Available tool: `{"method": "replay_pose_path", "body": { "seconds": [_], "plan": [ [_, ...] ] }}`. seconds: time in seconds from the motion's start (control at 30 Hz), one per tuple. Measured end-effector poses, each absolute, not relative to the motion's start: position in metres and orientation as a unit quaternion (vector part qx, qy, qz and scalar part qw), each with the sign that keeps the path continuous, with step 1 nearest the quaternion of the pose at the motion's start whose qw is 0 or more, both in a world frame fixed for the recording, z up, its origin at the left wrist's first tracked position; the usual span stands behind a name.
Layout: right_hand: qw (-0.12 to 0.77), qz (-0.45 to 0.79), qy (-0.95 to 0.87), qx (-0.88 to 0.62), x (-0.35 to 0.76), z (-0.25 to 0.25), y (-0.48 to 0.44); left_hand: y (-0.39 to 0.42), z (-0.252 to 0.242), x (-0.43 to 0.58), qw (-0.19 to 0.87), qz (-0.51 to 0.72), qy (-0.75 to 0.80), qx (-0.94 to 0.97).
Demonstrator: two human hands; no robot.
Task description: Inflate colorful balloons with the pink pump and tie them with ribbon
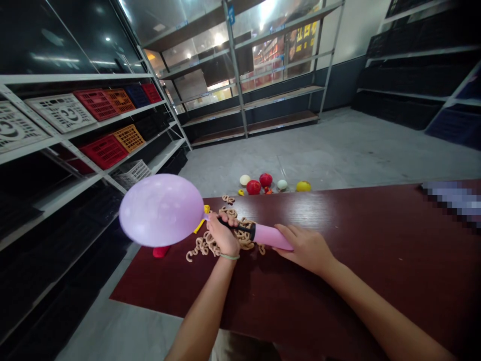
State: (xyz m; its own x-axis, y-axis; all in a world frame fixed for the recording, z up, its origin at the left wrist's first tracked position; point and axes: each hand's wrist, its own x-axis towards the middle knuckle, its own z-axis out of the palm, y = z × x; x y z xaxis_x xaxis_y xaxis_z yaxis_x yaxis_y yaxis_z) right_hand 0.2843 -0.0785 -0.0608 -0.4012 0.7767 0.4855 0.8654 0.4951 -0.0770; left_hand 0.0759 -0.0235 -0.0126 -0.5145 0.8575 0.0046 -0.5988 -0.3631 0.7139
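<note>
A large inflated purple balloon (161,210) points left over the table's corner. Its neck meets the black nozzle end of a pink balloon pump (268,235). My left hand (224,234) is closed around that end, where balloon and pump join; its fingers hide the joint. Around the pink barrel's right end wraps my right hand (306,248). Beneath the pump lies a heap of beige, twisted, rope-like pieces (205,245). A yellow uninflated balloon (199,225) rests beside my left hand, and a red piece (161,251) lies under the purple balloon.
The dark red-brown table (356,240) spans the foreground. Several inflated balloons, among them a red balloon (253,187) and a yellow balloon (303,186), are on the floor past its far edge. Shelves with plastic crates (103,150) stand left. A blurred patch (454,198) is at right.
</note>
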Motion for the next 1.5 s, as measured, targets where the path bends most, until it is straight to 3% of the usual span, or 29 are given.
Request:
{"method": "replay_pose_path", "body": {
  "seconds": [0.37,0.7,0.93,1.5],
  "plan": [
    [0.228,-0.015,-0.835,-0.501,0.279,-0.060,-0.081,-0.024,-0.014,0.079,0.472,0.783,0.334,0.229],
    [0.219,-0.082,-0.840,-0.490,0.296,-0.056,-0.075,-0.014,-0.007,0.049,0.445,0.821,0.294,0.202],
    [0.257,-0.083,-0.821,-0.503,0.262,-0.057,-0.087,-0.029,-0.010,0.083,0.498,0.774,0.319,0.227],
    [0.209,-0.095,-0.825,-0.516,0.283,-0.053,-0.079,-0.011,-0.008,0.046,0.431,0.826,0.310,0.188]
  ]
}}
